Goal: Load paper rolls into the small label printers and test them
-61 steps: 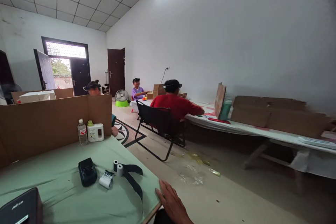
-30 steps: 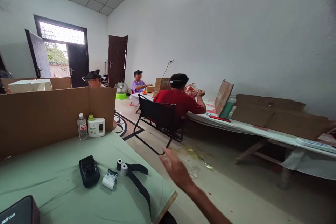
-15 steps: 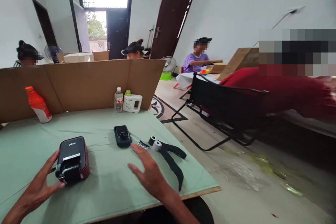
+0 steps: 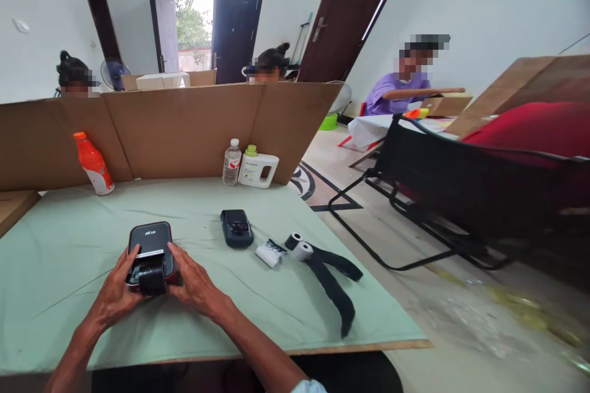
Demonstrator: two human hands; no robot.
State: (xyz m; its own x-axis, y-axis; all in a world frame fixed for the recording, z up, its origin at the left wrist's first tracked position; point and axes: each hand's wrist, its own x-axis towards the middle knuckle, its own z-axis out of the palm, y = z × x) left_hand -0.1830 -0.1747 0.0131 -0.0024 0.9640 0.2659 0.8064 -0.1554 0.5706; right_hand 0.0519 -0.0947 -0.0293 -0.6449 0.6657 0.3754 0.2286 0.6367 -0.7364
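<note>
A small black and dark red device [image 4: 150,247] lies on the green-covered table [image 4: 59,239]. My left hand [image 4: 114,293] grips its left side and my right hand [image 4: 192,283] grips its right side, thumbs near a black part at its front. Beyond it lie a second black device [image 4: 236,228], a white paper roll [image 4: 270,253], two more small rolls [image 4: 298,245] and a black strap [image 4: 334,280].
A cardboard screen [image 4: 184,129] stands along the table's far edge, with an orange bottle [image 4: 93,163], a water bottle [image 4: 231,163] and a white jug [image 4: 258,168] before it. People sit beyond. A black folding chair [image 4: 442,190] holding a person in red stands on the right.
The view swung left and down from the room to the table. My right hand came off the table edge, and both hands closed round the black and red device.
</note>
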